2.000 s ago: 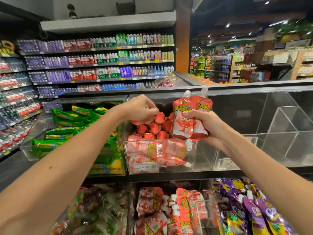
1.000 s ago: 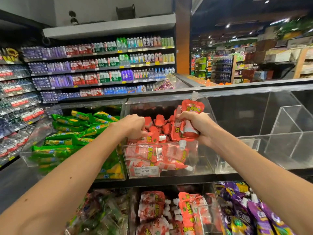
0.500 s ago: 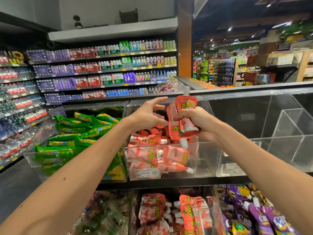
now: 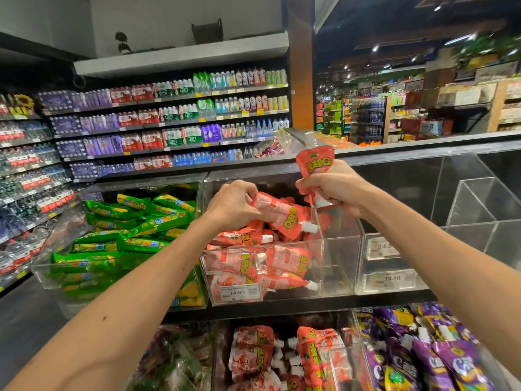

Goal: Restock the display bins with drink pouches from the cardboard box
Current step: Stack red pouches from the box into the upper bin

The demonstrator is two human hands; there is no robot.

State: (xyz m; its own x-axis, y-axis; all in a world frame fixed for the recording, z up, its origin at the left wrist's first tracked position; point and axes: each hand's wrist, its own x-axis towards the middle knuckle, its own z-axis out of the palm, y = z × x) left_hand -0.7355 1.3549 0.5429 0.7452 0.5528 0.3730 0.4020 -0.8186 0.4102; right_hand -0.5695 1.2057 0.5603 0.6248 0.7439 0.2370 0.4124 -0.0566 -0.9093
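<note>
My right hand (image 4: pixel 334 187) grips an upright red drink pouch (image 4: pixel 315 162), its white cap pointing up, above the clear acrylic display bin (image 4: pixel 335 266). My left hand (image 4: pixel 234 206) holds a second red pouch (image 4: pixel 284 217) tilted with its white spout down and to the right, just over the pile of red pouches (image 4: pixel 253 258) in that bin. A price tag reading 14.90 (image 4: pixel 238 292) sits on the bin's front. The cardboard box is out of view.
A bin of green packs (image 4: pixel 127 235) stands to the left. Clear bins (image 4: pixel 394 263) with price tags stand to the right. Below are lower bins with red pouches (image 4: pixel 282 359) and purple pouches (image 4: pixel 423 356). Bottle shelves (image 4: pixel 169 122) line the back.
My left hand has taken one red pouch from the pair in my right hand and lowered it toward the pile. My right hand has risen with the remaining pouch.
</note>
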